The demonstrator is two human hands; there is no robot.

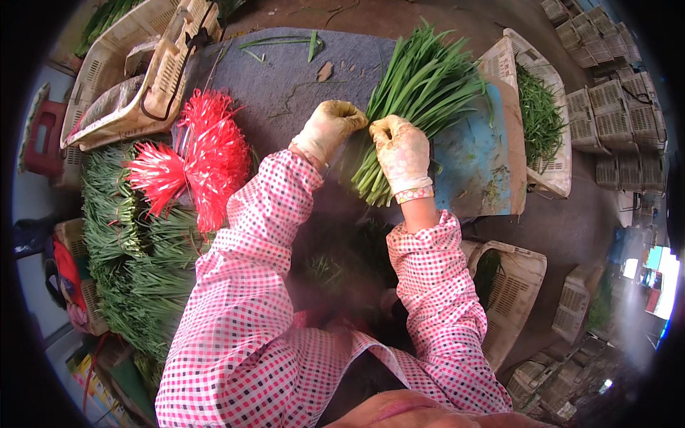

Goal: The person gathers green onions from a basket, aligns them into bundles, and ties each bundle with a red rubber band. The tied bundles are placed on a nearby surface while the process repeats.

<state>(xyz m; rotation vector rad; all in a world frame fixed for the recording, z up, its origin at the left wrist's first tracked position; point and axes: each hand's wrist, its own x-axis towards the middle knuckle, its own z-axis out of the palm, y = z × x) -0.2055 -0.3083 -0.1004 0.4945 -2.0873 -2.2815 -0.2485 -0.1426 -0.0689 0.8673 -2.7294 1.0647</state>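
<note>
A loose bundle of long flat green leaves, apparently garlic chives (423, 85), lies on the work surface with its pale stem ends toward me. My right hand (401, 150), in a stained pale glove, is over the stems with its fingertips pinched together. Just left of the bundle is my left hand (337, 125), gloved too, fingers curled to the thumb. Whether either hand grips a thin tie is too small to tell. Red plastic tie strips (214, 155) hang in a thick bunch left of my left hand.
Tied green bundles (155, 267) are stacked at left. A crate (123, 75) stands at upper left; another crate (559, 155) at right holds loose greens. A blue board (471, 166) lies on cardboard beside the grey cloth (267, 80). A further crate (514, 289) sits at lower right.
</note>
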